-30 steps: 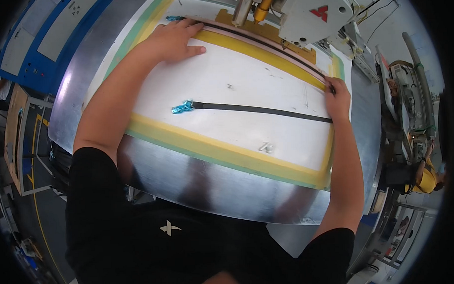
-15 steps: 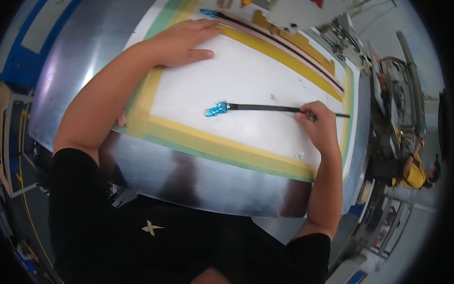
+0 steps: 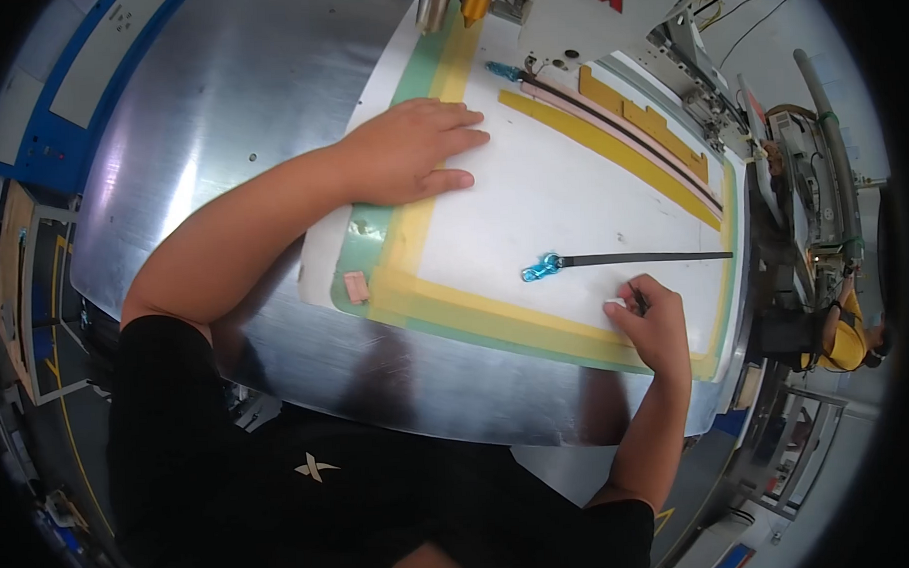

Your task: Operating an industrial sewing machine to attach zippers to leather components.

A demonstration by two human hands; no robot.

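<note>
My left hand (image 3: 410, 150) lies palm down with fingers stretched over the left part of a white sheet (image 3: 531, 191) bordered with yellow and green tape. A narrow black strap (image 3: 644, 258) rests across the sheet, with a shiny blue wrapped piece (image 3: 543, 268) at its left end. Just below the strap's right half, my right hand (image 3: 656, 322) is closed around a small dark object, mostly hidden by the fingers; a bit of white shows at the fingertips. Farther back, a second black strip with a blue end (image 3: 505, 72) lies along a pink band beside a yellow strip (image 3: 610, 158).
A white machine head (image 3: 605, 18) with a red emblem overhangs the far side, next to a brass-coloured nozzle (image 3: 476, 5). The metal table (image 3: 199, 123) has a rounded left edge. A small pink block (image 3: 356, 287) sits on the tape corner. Someone in yellow (image 3: 849, 335) stands far right.
The taped sheet, with the straps on it, has shifted right and toward me relative to the machine. My left hand moved along with it. My right hand has come off the near strap.
</note>
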